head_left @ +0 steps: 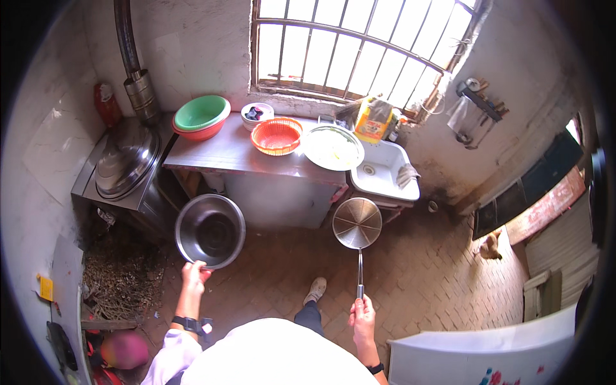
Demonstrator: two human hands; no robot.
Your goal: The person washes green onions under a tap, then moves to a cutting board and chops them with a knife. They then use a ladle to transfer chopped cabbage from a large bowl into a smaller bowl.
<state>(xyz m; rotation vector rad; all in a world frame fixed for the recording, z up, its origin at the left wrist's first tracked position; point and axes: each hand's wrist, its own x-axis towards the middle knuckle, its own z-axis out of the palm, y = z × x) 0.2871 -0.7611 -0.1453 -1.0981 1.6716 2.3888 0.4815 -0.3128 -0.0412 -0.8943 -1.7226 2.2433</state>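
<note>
The left hand (194,277) pinches a steel basin (213,234) by its rim; the right hand (362,313) grips a strainer (357,222). A green bowl (202,113) nests in a red bowl (201,133).

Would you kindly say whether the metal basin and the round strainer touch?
Apart: the head view shows a gap between the metal basin in the left hand and the round strainer in the right hand.

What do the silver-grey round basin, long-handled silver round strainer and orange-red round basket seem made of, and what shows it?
Silver-grey round basin: probably stainless steel, shiny, judging by its bright reflections.
Long-handled silver round strainer: apparently metal, its handle polished and gleaming, its face mesh-like and spoked.
Orange-red round basket: likely moulded plastic, fairly glossy, with even colour and slotted wall.
</note>
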